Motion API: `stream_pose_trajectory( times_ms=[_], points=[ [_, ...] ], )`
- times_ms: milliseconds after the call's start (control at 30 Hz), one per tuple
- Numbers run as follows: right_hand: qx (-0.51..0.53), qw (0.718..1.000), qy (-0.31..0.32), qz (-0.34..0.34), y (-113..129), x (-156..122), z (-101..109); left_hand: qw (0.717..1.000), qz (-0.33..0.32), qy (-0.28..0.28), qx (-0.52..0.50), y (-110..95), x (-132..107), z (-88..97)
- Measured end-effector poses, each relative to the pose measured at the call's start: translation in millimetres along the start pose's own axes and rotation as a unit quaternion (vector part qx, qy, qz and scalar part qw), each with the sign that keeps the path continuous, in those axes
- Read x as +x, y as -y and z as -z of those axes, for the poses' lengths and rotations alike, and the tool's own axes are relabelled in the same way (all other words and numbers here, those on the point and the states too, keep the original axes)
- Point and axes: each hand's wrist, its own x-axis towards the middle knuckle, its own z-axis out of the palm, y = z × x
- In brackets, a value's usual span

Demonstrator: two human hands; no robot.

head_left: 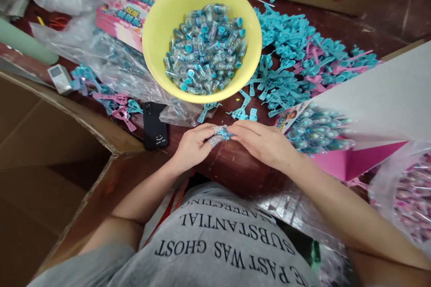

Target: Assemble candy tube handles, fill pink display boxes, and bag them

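My left hand (pixel 196 143) is closed on a small blue plastic piece (pixel 223 133) over the table's front part; grey wraps cover its thumb and forefinger tips. My right hand (pixel 259 141) meets it from the right, fingertips pinched on the same piece. How the piece is shaped is mostly hidden by the fingers. Just beyond the hands stands a yellow bowl (pixel 151 54) with many small clear tubes (pixel 205 51) with blue caps inside. A few loose blue plastic pieces (pixel 243 108) lie between bowl and hands.
Blue and pink plastic pieces (pixel 286 36) are heaped at the right back. An open box (pixel 332 161) holds clear-domed blue items (pixel 319 128). A black phone (pixel 155 125), plastic bags (pixel 111 60) and printed boxes (pixel 129 11) lie left. Cardboard boxes (pixel 111 148) border the front left.
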Motion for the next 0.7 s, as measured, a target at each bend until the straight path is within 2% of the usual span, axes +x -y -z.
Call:
stream_pose_trajectory(
  times_ms=[100, 200, 267, 333, 400, 500, 600, 700],
  points=[
    [0.032, 0.999, 0.009, -0.037, 3.5, 4.6, 3.7, 0.992, -0.05, -0.051, 0.106, 2.0, -2.1, -3.9],
    [0.098, 0.984, 0.083, -0.121, 7.2, 15.4, 10.2, 0.963, -0.12, -0.086, 0.226, 8.7, -7.7, -8.2],
    [0.134, 0.969, 0.135, -0.16, 7.9, 27.0, 15.9, 0.958, -0.122, -0.096, 0.243, 15.6, -12.4, -8.2],
    [0.134, 0.97, 0.13, -0.159, 6.1, 44.8, 21.8, 0.975, -0.073, -0.11, 0.18, 23.2, -17.5, -5.6],
    [0.077, 0.986, 0.065, -0.134, 3.5, 71.3, 25.1, 0.99, 0.004, -0.127, 0.06, 30.1, -22.5, -2.5],
    [-0.026, 0.993, -0.019, -0.113, 5.8, 126.8, 17.0, 0.974, 0.126, -0.135, -0.132, 36.4, -28.1, -2.1],
    [-0.04, 0.989, 0.017, -0.139, 18.4, 187.6, -7.4, 0.942, 0.203, -0.14, -0.226, 35.2, -28.4, -8.2],
    [-0.03, 0.98, 0.058, -0.186, 31.0, 228.1, -25.9, 0.931, 0.232, -0.158, -0.234, 26.6, -24.3, -14.1]
  ],
)
